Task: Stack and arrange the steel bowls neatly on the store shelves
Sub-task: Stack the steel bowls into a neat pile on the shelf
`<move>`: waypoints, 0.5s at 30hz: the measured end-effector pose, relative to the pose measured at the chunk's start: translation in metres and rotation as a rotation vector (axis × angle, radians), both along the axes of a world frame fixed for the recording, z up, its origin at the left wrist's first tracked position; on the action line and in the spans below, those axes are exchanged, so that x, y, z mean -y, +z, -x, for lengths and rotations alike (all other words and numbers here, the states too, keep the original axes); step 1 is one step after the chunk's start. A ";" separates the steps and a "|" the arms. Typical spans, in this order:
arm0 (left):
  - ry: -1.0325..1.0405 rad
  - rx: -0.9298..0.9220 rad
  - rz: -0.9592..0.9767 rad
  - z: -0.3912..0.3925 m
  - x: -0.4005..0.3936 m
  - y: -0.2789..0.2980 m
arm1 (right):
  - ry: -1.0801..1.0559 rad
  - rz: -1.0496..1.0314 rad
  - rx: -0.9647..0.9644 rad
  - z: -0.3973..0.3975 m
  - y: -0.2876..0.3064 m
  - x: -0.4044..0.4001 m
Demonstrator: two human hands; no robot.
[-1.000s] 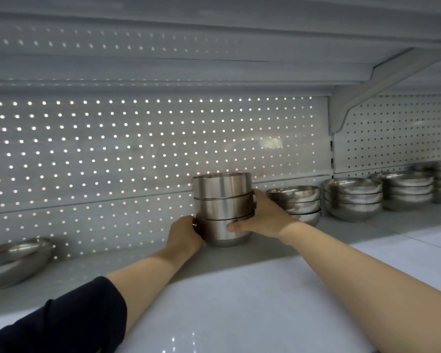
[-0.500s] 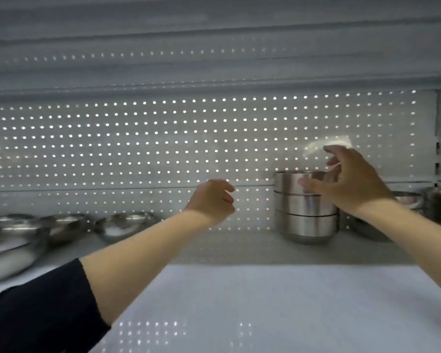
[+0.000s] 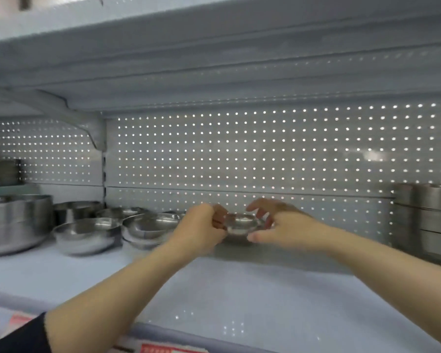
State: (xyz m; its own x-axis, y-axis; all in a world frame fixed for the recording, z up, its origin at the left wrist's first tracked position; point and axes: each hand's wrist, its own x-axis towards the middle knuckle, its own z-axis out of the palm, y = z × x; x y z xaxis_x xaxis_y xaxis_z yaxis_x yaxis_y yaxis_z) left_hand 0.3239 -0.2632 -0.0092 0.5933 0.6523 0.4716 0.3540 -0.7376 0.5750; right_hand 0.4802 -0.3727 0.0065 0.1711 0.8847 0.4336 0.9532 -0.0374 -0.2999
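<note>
Both hands reach to the back of the shelf (image 3: 239, 289) at the middle of the frame and meet around 1 small steel bowl (image 3: 241, 223). The bowl sits just in front of the pegboard wall (image 3: 265, 154), and the blur hides whether it rests on the shelf or is lifted a little.

The left hand (image 3: 201, 231) is curled, its fingers bent and pressed together against the bowl's left rim. The right hand (image 3: 288, 229) is looser: its fingers are spread and arched over the bowl's right side, with the thumb low by the base. I cannot tell whether the right fingers touch the metal. A dark sleeve (image 3: 21, 337) shows at the lower left corner of the frame.

To the left of the hands, 2 shallow bowls stand side by side near the shelf's back: a single bowl (image 3: 85, 235) and, right of it, a nested pair (image 3: 148, 229) just beside the left hand. More bowls sit behind them, too blurred to count. At the far left a large steel basin (image 3: 15, 222) stands on the shelf. At the right edge of the frame a tall stack of straight-sided bowls (image 3: 428, 220) stands well apart from the hands. A red and white price label (image 3: 171, 349) lies along the shelf's front edge at the bottom.
</note>
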 end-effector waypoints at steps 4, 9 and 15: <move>0.041 0.013 -0.243 0.071 -0.017 0.009 | 0.167 0.079 -0.086 0.051 -0.011 -0.037; 0.233 -0.039 -0.173 0.148 -0.054 0.000 | 0.195 0.128 -0.223 0.090 -0.017 -0.069; -0.038 -0.113 0.290 0.141 -0.094 -0.019 | 0.107 0.089 -0.413 0.103 -0.035 -0.092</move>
State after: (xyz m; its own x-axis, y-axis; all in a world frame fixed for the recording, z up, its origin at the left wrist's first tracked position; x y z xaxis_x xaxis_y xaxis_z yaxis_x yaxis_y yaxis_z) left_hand 0.1833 -0.1696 -0.0281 0.6578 0.7265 0.1985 0.4031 -0.5623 0.7220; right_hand 0.3769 -0.2803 -0.0284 0.2192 0.9379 0.2688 0.7536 0.0122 -0.6572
